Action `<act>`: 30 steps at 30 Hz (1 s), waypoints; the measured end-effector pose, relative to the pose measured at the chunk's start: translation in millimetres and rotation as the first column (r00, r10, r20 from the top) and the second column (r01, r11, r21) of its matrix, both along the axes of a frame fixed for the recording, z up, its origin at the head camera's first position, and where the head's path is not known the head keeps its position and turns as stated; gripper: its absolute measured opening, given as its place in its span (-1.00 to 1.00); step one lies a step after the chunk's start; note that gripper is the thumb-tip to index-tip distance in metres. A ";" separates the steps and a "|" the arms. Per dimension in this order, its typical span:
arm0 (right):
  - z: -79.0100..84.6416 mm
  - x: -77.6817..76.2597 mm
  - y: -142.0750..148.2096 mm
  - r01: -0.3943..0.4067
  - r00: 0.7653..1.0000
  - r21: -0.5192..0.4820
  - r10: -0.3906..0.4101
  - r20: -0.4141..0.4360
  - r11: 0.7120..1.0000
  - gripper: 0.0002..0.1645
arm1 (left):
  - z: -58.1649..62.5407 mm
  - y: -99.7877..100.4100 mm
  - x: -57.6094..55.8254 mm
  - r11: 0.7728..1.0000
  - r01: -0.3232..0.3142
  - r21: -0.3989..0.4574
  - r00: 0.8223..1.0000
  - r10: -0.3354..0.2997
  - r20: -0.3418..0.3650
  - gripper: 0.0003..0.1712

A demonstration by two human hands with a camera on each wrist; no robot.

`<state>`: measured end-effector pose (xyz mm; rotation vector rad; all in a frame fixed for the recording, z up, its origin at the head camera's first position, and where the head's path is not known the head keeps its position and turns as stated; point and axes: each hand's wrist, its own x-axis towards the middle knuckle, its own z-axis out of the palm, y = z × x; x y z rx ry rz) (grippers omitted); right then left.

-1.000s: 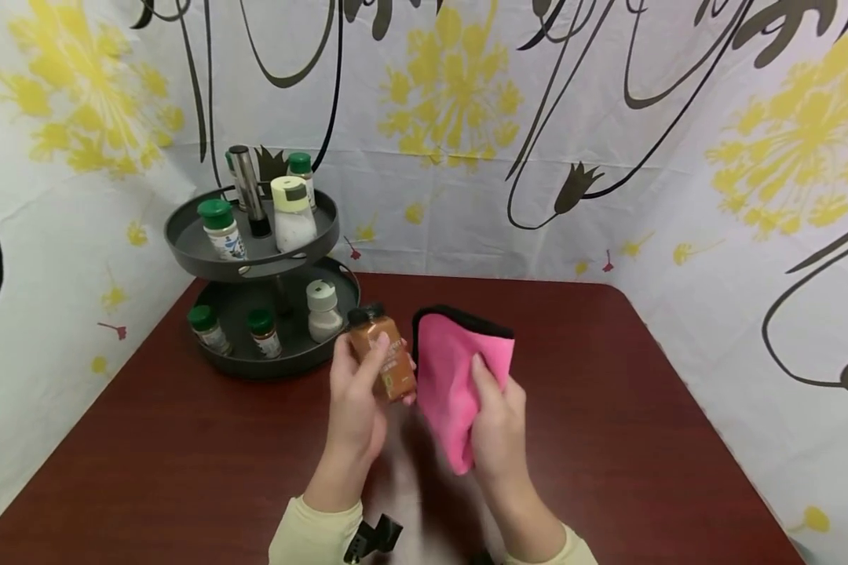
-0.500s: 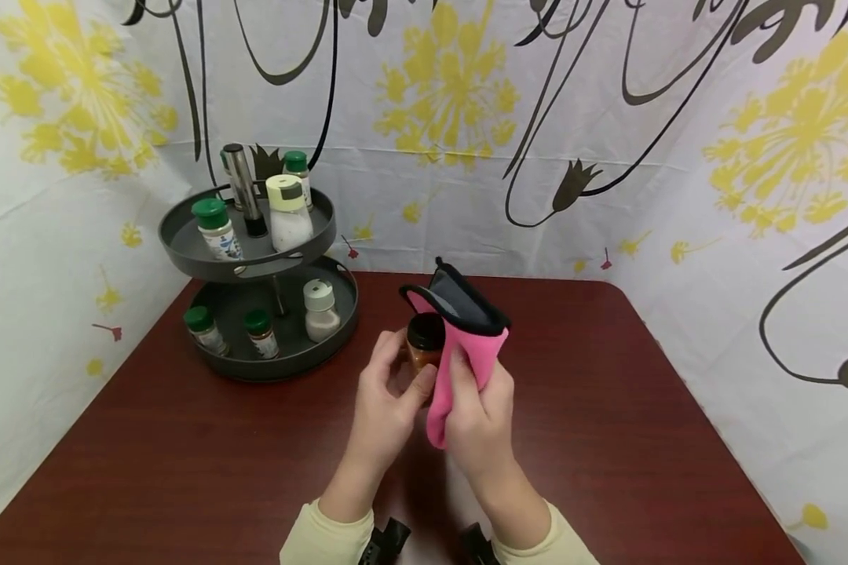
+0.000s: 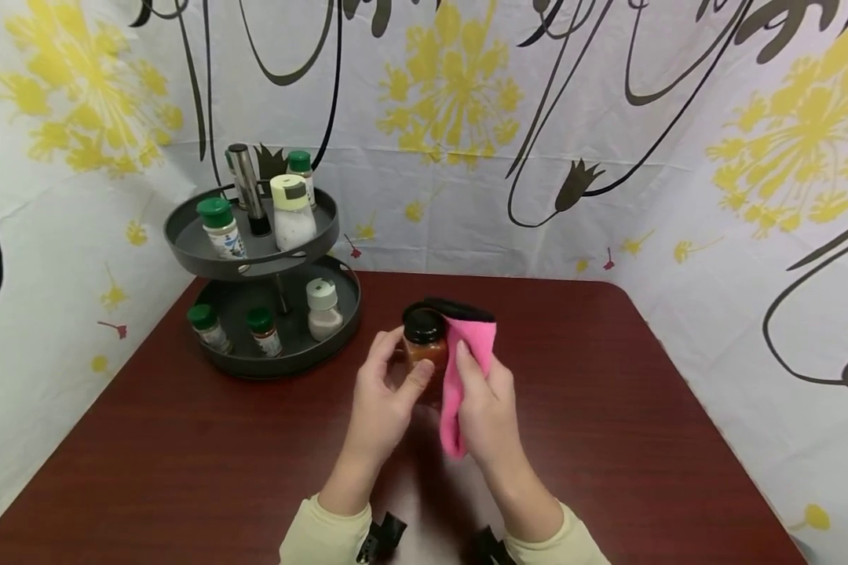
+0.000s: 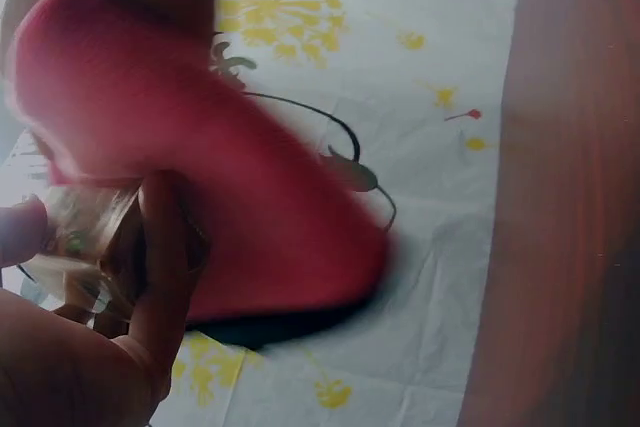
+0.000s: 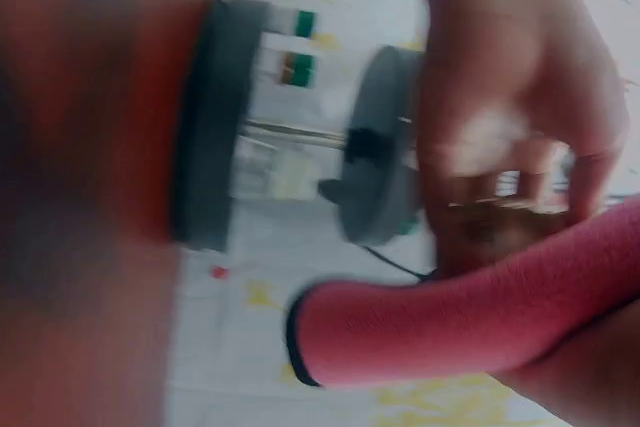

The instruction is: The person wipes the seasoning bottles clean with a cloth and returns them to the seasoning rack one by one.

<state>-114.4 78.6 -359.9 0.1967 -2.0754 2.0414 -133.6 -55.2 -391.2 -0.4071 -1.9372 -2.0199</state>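
Above the middle of the table, my left hand (image 3: 383,408) grips a small spice jar (image 3: 424,351) with a black lid and orange-brown contents. The jar stands nearly upright, thumb on its near side. My right hand (image 3: 489,404) pinches a pink cloth (image 3: 459,384) with black edging and a grey inner side. In the head view the cloth lies against the jar's right side, its black edge behind the lid. The left wrist view shows the cloth (image 4: 270,207), blurred, over part of the jar (image 4: 90,232). The right wrist view has the cloth (image 5: 450,322) beside the left hand (image 5: 510,77).
A two-tier dark grey rack (image 3: 279,365) stands at the back left of the brown table (image 3: 608,439). Its tiers hold green-capped jars (image 3: 221,229), a white shaker (image 3: 323,310), a pale-capped bottle (image 3: 293,213) and a silver cylinder (image 3: 249,188). A patterned cloth backdrop (image 3: 410,243) hangs behind.
The jar has gone from tilted to nearly upright and moved right against the pink cloth. The cloth's mouth gaped half a second ago and is now flatter. Both hands keep their hold.
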 end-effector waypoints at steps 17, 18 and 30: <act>-4.2 -8.7 4.7 -0.003 0.988 -0.161 0.027 0.151 0.987 -0.53 | 1.5 1.4 -2.3 0.993 -0.020 -0.115 1.000 0.018 -0.018 -0.48; 1.0 -6.2 5.2 0.002 0.994 -0.154 0.015 0.107 0.988 -0.55 | 0.1 3.7 -1.9 0.994 -0.002 -0.111 1.000 0.000 -0.017 -0.47; -36.5 -2.2 -11.4 -0.050 0.994 -0.134 0.063 0.094 0.990 -0.39 | 2.7 -1.6 -7.2 0.995 -0.084 -0.044 0.996 0.084 -0.010 -0.45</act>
